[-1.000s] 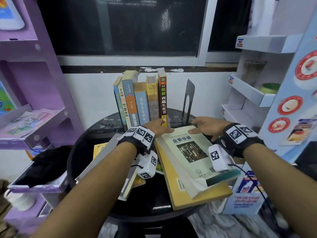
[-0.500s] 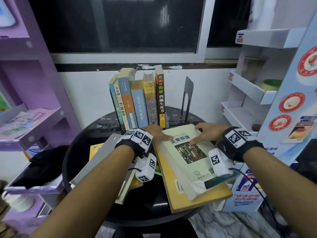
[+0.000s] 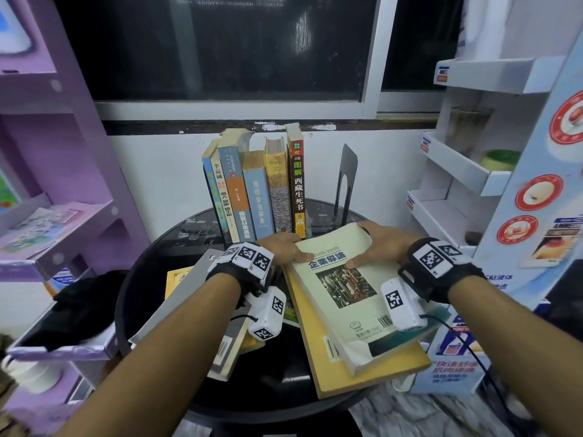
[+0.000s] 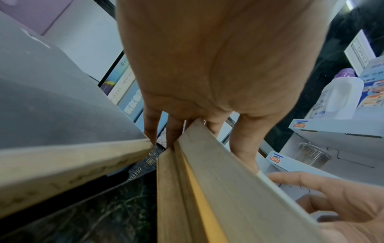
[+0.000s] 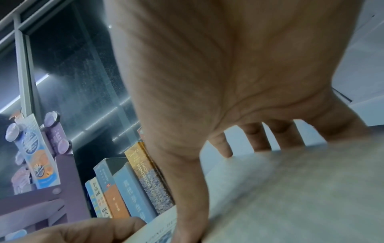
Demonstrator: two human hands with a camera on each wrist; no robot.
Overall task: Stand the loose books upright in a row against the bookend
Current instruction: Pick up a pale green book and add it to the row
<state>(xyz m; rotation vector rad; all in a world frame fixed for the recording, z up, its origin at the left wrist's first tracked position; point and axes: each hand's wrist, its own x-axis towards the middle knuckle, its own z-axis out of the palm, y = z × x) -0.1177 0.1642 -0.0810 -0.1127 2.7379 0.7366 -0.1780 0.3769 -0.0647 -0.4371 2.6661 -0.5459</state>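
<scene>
Presently I have both hands on the pale green book (image 3: 340, 279), which lies flat on top of a larger yellow book (image 3: 372, 370) at about four o'clock on the round black table (image 3: 138, 298). My left hand (image 3: 280, 247) grips the book's far-left corner — thumb on the cover, fingers curled down past the edge, as the left wrist view confirms. My right hand (image 3: 378, 244) grips the far-right corner likewise: thumb pressed on the cover, fingers hooked over the far edge. Whether the far edge is raised clear of the yellow book, I cannot tell.

At twelve o'clock on the table six upright books (image 3: 252, 190) stand in a row, spines toward me, the leftmost ones leaning slightly. The black metal bookend (image 3: 345, 181) stands at one o'clock, apart from the row's last book — a gap shows between them. At eight o'clock more loose books (image 3: 227, 342) lie flat in an untidy pile, a grey one (image 3: 176, 294) tilted across the top.

Beyond the table, a purple shelf unit (image 3: 56, 209) stands at nine o'clock and a white display rack (image 3: 457, 171) at three o'clock.
</scene>
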